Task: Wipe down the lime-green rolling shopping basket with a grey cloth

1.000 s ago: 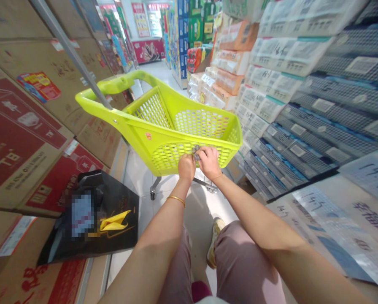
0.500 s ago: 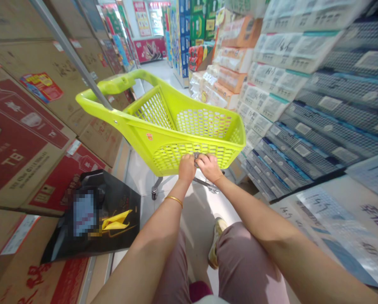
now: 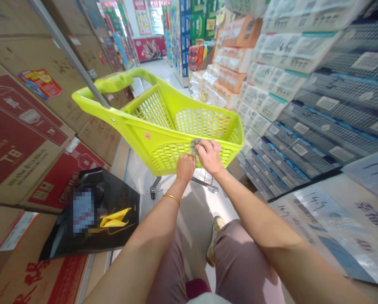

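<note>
A lime-green plastic shopping cart with perforated sides stands side-on before me, its basket holding nothing I can see. My right hand is closed on a crumpled grey cloth, pressed to the side panel just below the rim. Lower and to the left, my left hand has its fingers curled against the slotted side, gripping it; the fingertips are hidden. A gold bangle circles my left wrist.
A black bag with a yellow cloth lies on cartons at left. Tall stacked cartons line that side; wrapped paper packs line the right. A grey pole crosses at upper left. The aisle floor runs ahead.
My right hand has moved up the cart's side with the grey cloth, away from my left hand. The left hand stays low on the panel. The view shifts slightly.
</note>
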A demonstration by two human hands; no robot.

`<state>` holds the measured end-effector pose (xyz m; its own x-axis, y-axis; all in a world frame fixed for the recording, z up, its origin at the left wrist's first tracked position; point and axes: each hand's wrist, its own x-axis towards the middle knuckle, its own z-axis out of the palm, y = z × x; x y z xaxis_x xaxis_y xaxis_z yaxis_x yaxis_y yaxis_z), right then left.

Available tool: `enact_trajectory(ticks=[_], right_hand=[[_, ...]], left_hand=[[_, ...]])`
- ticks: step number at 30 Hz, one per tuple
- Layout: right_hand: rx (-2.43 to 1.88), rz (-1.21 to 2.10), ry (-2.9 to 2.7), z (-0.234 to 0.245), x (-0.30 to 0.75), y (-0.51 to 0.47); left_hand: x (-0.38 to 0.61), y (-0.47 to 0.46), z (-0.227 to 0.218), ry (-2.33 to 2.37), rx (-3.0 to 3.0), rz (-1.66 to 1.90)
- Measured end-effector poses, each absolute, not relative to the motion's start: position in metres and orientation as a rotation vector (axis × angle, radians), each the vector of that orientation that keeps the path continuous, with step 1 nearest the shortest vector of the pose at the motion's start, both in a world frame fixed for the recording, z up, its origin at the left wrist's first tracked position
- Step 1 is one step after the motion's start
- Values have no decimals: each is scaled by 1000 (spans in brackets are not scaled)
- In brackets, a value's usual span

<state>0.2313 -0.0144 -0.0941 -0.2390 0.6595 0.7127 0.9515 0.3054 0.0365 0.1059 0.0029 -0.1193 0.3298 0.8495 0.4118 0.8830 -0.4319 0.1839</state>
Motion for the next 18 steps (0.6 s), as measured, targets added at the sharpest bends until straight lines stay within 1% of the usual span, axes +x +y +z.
enact_trajectory(ticks=[3,13,18], right_hand=[[-1477,-596,-1982,-93,230,-13],[-1450,-499,-2288,-141,238,-27],[-1422,-521,-2362,-140,241,-31]], left_hand=[[106,3,-117,-1641,-2508,-695],[101,0,-112,-1641,-2556,-625],[102,0,-111,-1631,-2527,-648]])
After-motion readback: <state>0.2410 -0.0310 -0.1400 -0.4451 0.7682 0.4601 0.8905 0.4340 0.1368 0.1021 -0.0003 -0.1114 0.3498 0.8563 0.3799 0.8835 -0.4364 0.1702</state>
